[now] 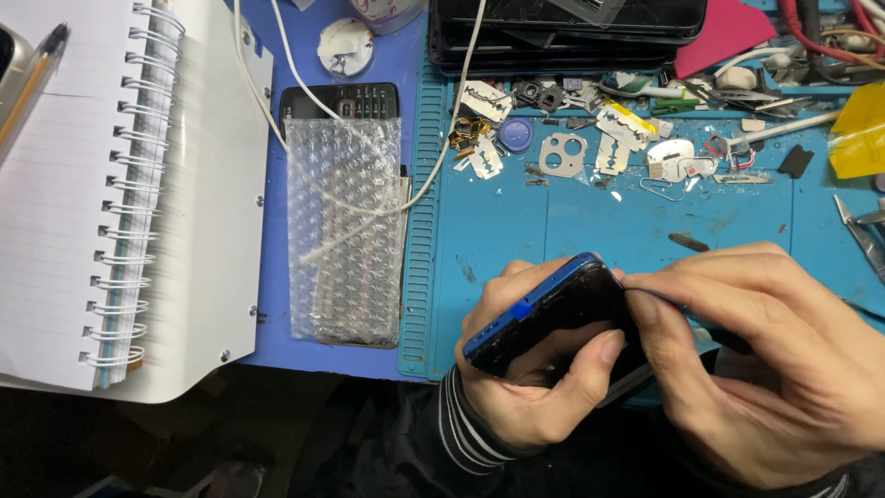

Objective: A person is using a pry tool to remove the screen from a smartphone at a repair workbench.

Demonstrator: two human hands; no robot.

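My left hand (530, 373) grips a dark smartphone with a blue frame (553, 309), held tilted on edge above the near side of the blue work mat (498, 221). My right hand (765, 360) pinches a thin dark tool (650, 293) whose tip touches the phone's upper right edge. The tool's far end is hidden behind my fingers.
Razor blades (616, 124), small metal phone parts and a blue cap (516, 134) litter the mat's far side. A bubble-wrap sheet (343, 231) covers a black keypad phone (341, 100), with white cables (442, 138) crossing it. At left lies a spiral notebook (83, 194). Tweezers (862, 231) sit at the right edge.
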